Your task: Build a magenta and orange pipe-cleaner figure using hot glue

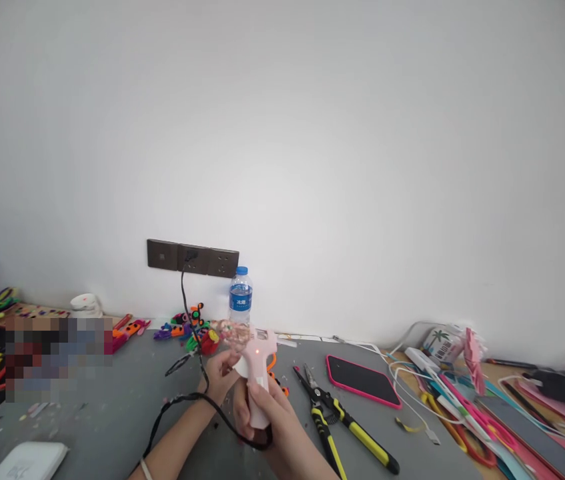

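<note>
My right hand [275, 410] is wrapped around the handle of a pale pink hot glue gun [259, 380], which has a small red light glowing on its body. A black cord loops from the bottom of its handle across my left forearm. Just left of the gun, my left hand [219, 375] has its fingers bent together beside a small white piece [241, 367]. The gun and fingers hide what this hand grips. Part of an orange fuzzy pipe cleaner [271, 362] shows behind the gun.
Right of my hands lie yellow-and-black pliers [329, 407] and a pink-edged phone [363, 381]. A water bottle [241, 297] stands by the wall, below the socket strip [193, 259]. Colourful pipe-cleaner figures [205, 337] lie nearby. Cables and craft sheets [517, 417] crowd the right side; a white box [29, 461] is front left.
</note>
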Demonstrator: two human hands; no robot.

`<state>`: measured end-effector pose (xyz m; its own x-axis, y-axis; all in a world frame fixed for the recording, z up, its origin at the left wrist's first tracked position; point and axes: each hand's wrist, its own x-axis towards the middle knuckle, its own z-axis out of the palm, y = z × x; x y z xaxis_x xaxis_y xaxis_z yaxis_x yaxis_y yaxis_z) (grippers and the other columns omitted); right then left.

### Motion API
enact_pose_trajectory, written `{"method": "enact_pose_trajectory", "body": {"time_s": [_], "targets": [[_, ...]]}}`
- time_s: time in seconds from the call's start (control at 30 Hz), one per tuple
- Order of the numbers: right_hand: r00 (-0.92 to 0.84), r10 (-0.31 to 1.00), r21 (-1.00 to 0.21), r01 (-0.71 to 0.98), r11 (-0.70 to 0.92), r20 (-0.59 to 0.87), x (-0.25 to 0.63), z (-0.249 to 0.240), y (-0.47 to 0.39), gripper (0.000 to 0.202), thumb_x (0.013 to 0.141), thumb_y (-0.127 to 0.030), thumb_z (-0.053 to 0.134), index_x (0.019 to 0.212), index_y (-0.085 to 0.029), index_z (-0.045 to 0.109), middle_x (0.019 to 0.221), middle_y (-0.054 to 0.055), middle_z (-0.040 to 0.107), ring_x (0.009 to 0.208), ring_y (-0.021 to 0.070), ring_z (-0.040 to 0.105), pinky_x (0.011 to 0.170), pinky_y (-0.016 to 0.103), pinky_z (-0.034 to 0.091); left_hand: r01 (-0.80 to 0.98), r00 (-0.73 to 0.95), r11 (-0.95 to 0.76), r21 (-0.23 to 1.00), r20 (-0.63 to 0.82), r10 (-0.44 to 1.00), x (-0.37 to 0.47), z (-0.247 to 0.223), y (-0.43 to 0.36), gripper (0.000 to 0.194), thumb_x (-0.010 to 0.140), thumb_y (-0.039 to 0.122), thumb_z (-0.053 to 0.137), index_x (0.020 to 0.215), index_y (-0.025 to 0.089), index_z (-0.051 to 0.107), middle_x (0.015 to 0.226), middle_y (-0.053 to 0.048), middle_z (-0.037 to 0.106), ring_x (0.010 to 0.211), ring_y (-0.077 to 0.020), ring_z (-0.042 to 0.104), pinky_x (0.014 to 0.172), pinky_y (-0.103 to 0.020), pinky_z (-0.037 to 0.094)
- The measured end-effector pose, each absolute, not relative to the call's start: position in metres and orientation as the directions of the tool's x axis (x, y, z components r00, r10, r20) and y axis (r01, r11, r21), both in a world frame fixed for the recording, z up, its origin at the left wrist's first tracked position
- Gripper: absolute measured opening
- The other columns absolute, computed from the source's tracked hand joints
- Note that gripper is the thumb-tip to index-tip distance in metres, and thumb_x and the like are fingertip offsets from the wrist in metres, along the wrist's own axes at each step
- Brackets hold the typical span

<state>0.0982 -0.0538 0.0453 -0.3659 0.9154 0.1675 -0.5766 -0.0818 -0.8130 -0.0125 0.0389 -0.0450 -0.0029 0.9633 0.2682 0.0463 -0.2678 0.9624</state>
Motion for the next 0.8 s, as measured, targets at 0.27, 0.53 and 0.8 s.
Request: {"method": "enact_pose_trajectory", "body": {"time_s": [0.27,0.53,0.8], "targets": [[-0.314,0.928,-0.687,-0.720,-0.097,0.198,0.108,0.005,-0.047,0.044,0.078,-0.055,0.064,0.101,-0.019,0.055,0.052,-0.007,0.042,0.039,0.0074,0.034,0.039,0.020,0.027,-0.113,-0.055,-0.226,0.968,0.221,0.974,-0.022,-0.041,0.046,0.038,0.061,0.050,0.074,0.070,0.013,0.067,0.051,0.001,0.056,0.044,-0.0104,0.048,0.040,-0.019,0.036],[-0.153,0.986,-0.788,-0.614,-0.041,0.067,0.119,-0.016,-0.041,0.055,0.073,-0.060,0.066,0.103,-0.014,0.056,0.044,-0.009,0.044,0.030,0.0061,0.037,0.036,0.019,0.026,-0.004,-0.246,-0.339,0.941,0.328,0.912,-0.024,-0.029,0.039,0.034,0.072,0.050,0.065,0.072,0.017,0.066,0.052,0.004,0.050,0.046,-0.0112,0.046,0.044,-0.020,0.036],[-0.106,0.990,-0.828,-0.545,-0.133,-0.090,0.118,-0.016,-0.041,0.059,0.065,-0.071,0.065,0.084,-0.015,0.056,0.033,-0.012,0.037,0.023,0.0029,0.026,0.028,0.015,0.019,0.138,-0.171,-0.491,0.860,0.509,0.844,-0.029,-0.016,0.033,0.023,0.080,0.040,0.058,0.074,0.018,0.065,0.073,-0.003,0.060,0.056,-0.0143,0.054,0.050,-0.022,0.044]]}}
